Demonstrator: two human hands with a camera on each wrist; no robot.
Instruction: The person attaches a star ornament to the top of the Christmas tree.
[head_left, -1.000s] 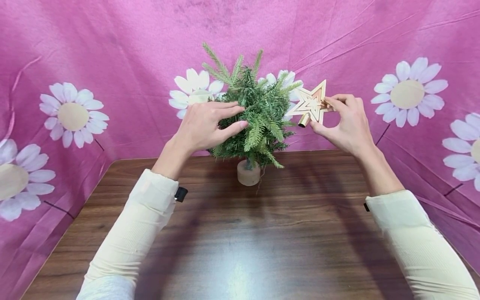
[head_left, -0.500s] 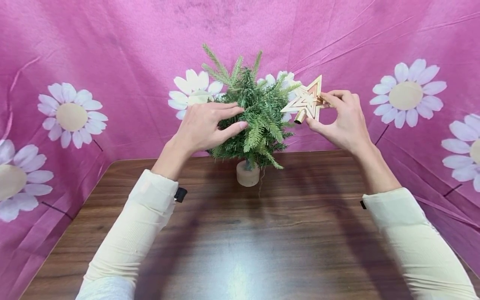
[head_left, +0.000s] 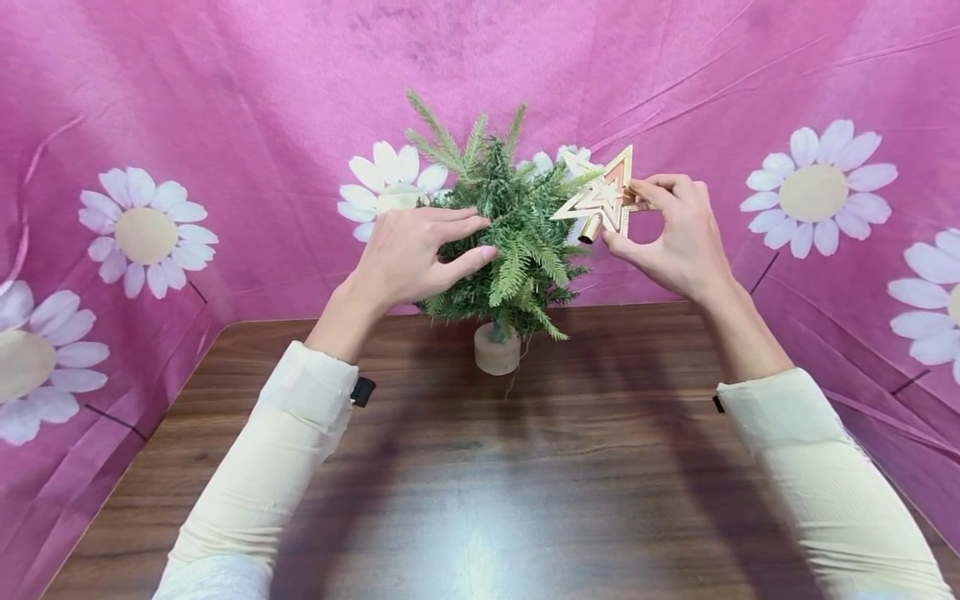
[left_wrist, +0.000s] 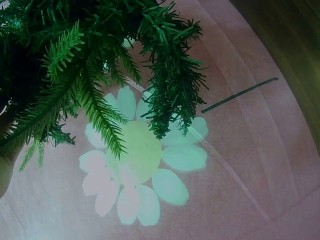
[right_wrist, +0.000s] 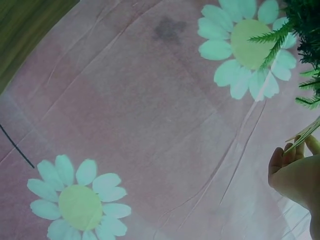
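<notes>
A gold star (head_left: pixel 606 194) is pinched near its right-hand point between the thumb and fingers of the right hand (head_left: pixel 678 242), and is held tilted in the air just beside the right side of a small artificial tree (head_left: pixel 528 221). The left hand (head_left: pixel 408 250) is laid against the tree's left side, its visible fingers nearly straight and the thumb spread; no branch is seen clasped there, and its farther fingertips are hidden. Because the star is gripped only at its edge, it could be twisted or dropped if its short tube (head_left: pixel 590 228) were caught on a branch; whether needles are already touched cannot be told. The tree could be tipped by a sideways push, since its bushy top is borne on a narrow base (head_left: pixel 497 352) on the table (head_left: pixel 480 467).
</notes>
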